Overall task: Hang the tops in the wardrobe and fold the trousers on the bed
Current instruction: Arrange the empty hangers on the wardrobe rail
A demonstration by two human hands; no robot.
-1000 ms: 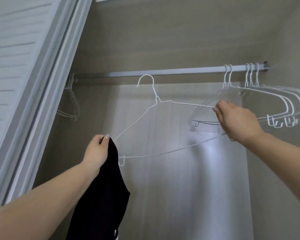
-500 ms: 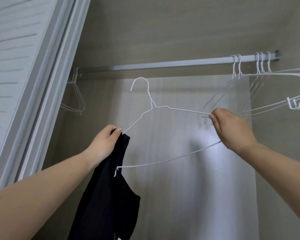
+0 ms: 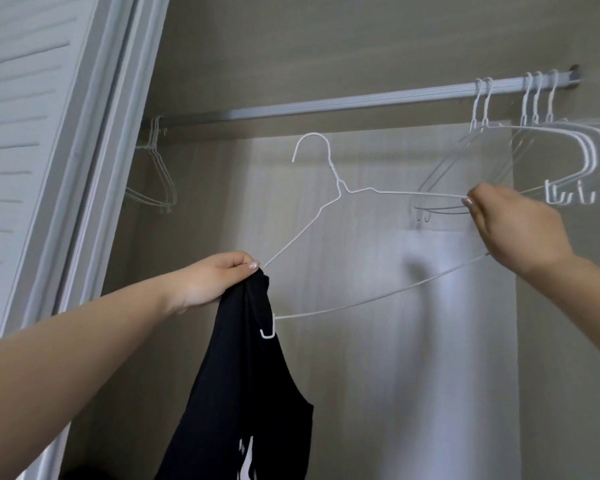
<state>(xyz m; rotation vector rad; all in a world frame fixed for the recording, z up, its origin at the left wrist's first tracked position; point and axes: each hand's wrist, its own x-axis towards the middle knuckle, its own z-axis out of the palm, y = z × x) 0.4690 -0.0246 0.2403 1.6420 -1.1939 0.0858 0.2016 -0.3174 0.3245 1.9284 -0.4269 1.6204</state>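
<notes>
now left hand [image 3: 212,284] pinching black top [image 3: 243,393] has slid its shoulder over hanger [image 3: 340,192] end, right hand [image 3: 513,226] still gripping hanger.

Louvred white door [image 3: 25,133] at left, slid open w/ frame beside it. Pale glossy panel [image 3: 378,341] on back wall, reflecting light. Grey-beige wood-grain walls [image 3: 326,46] above and at right.

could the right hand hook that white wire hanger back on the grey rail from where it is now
Probably yes. The right hand grips the white wire hanger at one end, its hook sits free just under a bare stretch of the grey metal rail, and only the black top hangs from its other end.
</notes>
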